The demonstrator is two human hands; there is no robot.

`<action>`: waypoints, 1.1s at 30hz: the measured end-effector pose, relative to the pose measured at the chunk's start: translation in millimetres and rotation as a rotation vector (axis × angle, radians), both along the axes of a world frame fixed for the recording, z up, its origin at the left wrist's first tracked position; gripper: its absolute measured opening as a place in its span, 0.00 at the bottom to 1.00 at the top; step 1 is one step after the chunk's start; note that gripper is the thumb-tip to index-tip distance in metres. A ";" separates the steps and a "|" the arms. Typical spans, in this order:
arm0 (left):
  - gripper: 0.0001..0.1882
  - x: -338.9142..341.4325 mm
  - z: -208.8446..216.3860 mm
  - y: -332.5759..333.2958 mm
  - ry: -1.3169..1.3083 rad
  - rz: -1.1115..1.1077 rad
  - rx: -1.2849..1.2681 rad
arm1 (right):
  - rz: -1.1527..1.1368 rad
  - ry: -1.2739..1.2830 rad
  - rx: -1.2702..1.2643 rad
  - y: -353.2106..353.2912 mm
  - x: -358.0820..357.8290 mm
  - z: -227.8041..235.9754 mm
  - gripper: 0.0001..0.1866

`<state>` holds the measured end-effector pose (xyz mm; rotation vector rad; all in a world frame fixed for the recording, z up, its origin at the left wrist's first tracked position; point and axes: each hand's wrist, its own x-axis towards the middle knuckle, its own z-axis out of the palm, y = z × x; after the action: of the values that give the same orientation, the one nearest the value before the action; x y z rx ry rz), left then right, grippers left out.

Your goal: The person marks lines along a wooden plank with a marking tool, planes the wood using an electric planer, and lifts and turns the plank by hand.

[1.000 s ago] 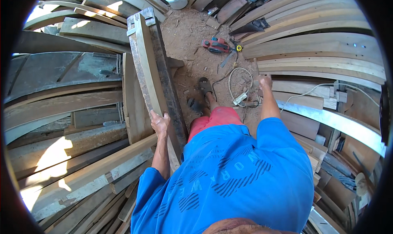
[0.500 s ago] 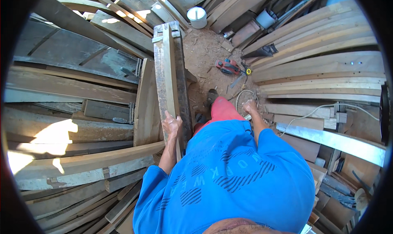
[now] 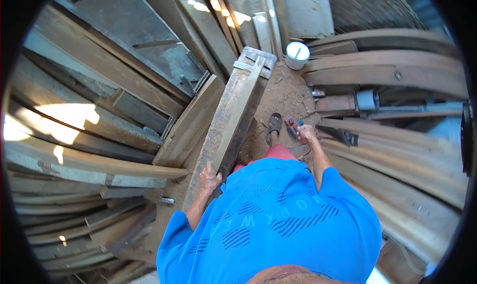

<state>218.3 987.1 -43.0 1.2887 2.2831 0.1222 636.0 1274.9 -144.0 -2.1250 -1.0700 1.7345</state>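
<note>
A long, pale wooden strip lies lengthwise on a narrow, worn wooden bench, its far end by a small crosspiece. My left hand is closed around the strip's near end, fingers curled over the bench. My right hand hangs in front of my right side with its fingers curled in, and nothing shows in it. Beyond it in the picture, a red and black power planer rests on the sawdust-covered ground, partly hidden by this hand. Whether the hand touches the planer is not clear.
A white bucket stands past the bench's far end. Stacked planks line both sides, with curved boards at the right. A dark hand saw lies on the right-hand timber. My sandalled foot is on the ground beside the bench.
My view has swung to the right, so bench and strip now slant. My left hand has slid to the strip's near end. My right hand now overlaps the planer in view; a foot has come forward.
</note>
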 end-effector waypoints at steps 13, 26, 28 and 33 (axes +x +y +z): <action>0.29 24.1 34.4 20.9 0.082 0.230 -0.126 | 0.616 -0.044 0.768 296.0 -200.1 95.9 0.22; 0.30 20.9 30.4 28.5 0.071 0.270 -0.069 | 0.884 -0.339 0.537 309.5 -242.4 111.6 0.24; 0.31 15.1 30.1 40.9 0.068 0.281 -0.084 | 0.996 -0.314 0.437 346.1 -235.2 91.4 0.27; 0.46 44.2 61.8 63.5 0.319 0.537 -0.201 | 1.000 -0.131 -0.138 354.5 -265.7 41.4 0.28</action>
<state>262.5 1050.6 18.9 0.6032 2.7823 -0.1363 370.3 1629.3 -102.6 -1.8970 -2.3909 2.0515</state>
